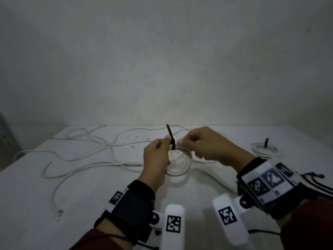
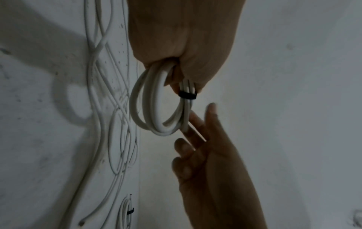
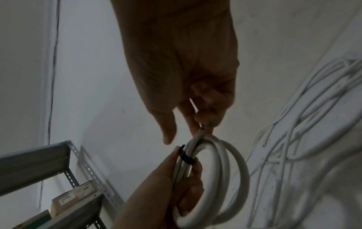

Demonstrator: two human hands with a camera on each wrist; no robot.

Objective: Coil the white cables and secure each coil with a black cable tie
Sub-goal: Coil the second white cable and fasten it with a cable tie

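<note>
I am holding the white cable coil (image 1: 180, 160) just above the surface (image 1: 90, 195), at centre. My left hand (image 1: 157, 156) is clamping its fingers on the bundled turns beside the black cable tie (image 1: 171, 138); my right hand (image 1: 203, 144) is pinching the cable's bare end. The cable looks springy and light, so I judge gripping beside the tie safest. The right wrist view is showing that pinched end, hidden from the head view. A finished coil (image 1: 264, 149) is lying far right, and loose cables (image 1: 81, 147) left.

Storeroom, slotted-angle metal shelving (image 3: 58, 162), bare walls (image 1: 162, 60)
</note>
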